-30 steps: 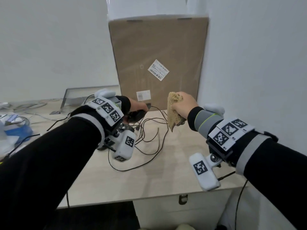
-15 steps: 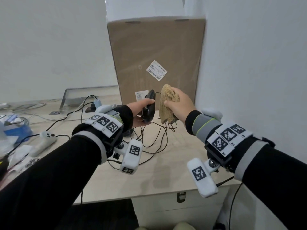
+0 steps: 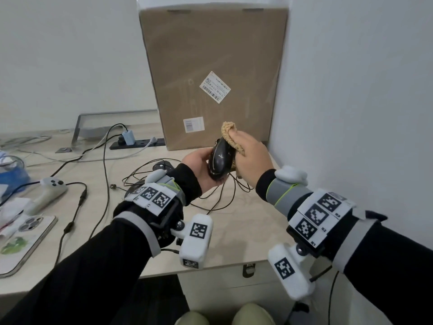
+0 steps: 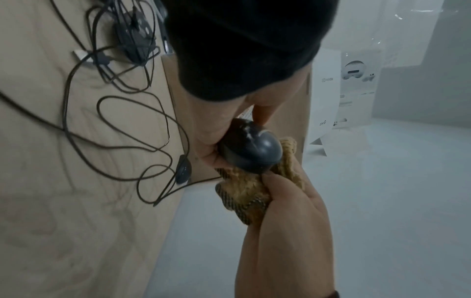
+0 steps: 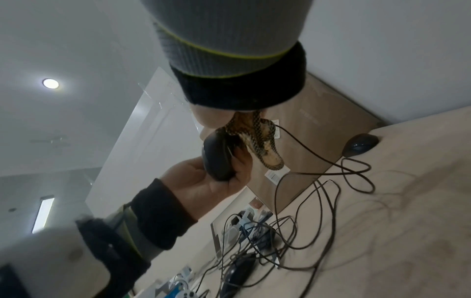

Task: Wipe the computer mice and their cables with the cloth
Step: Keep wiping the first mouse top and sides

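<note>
My left hand (image 3: pixel 201 166) grips a black computer mouse (image 3: pixel 220 160) upright above the desk, its cable (image 3: pixel 212 198) trailing down into a tangle of black cables. My right hand (image 3: pixel 250 158) holds a tan knitted cloth (image 3: pixel 230 137) bunched against the mouse's far right side. In the left wrist view the cloth (image 4: pixel 244 193) sits under and behind the mouse (image 4: pixel 251 149). From the right wrist, the mouse (image 5: pixel 216 157) shows beside the cloth (image 5: pixel 260 139). Two more dark mice (image 5: pixel 360 147) (image 5: pixel 239 270) lie on the desk.
A tall cardboard box (image 3: pixel 210 66) stands against the back wall, with a white wall (image 3: pixel 351 90) close on the right. A power strip (image 3: pixel 138 143), a white controller (image 3: pixel 46 191) and a phone (image 3: pixel 25 235) lie to the left on the light wooden desk (image 3: pixel 234 235).
My left hand has lifted the mouse off the desk and turned it upright. The right hand has brought the cloth in against it.
</note>
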